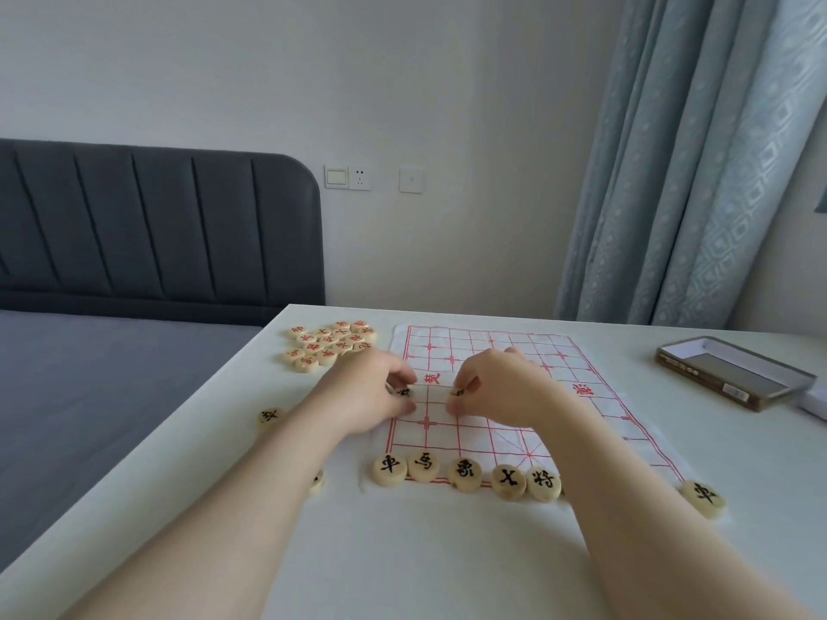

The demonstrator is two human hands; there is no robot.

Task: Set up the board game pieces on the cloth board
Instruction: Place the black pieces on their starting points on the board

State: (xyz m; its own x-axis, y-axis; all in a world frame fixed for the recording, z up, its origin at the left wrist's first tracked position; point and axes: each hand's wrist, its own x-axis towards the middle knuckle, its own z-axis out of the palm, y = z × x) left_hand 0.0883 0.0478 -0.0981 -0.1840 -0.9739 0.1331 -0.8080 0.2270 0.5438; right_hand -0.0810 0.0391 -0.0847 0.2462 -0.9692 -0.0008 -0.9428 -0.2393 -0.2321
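Note:
A white cloth board with a red grid lies on the table. My left hand pinches a black-lettered wooden piece over the board's left side. My right hand pinches another black-lettered piece just to the right of it. Along the board's near edge stands a row of several black-lettered pieces, with one more at the near right corner; my right forearm hides part of that row. A heap of red-lettered pieces lies off the board's far left corner.
One loose black-lettered piece sits near the table's left edge, another peeks from under my left forearm. An open box rests at the right of the white table. A grey bed adjoins the left edge.

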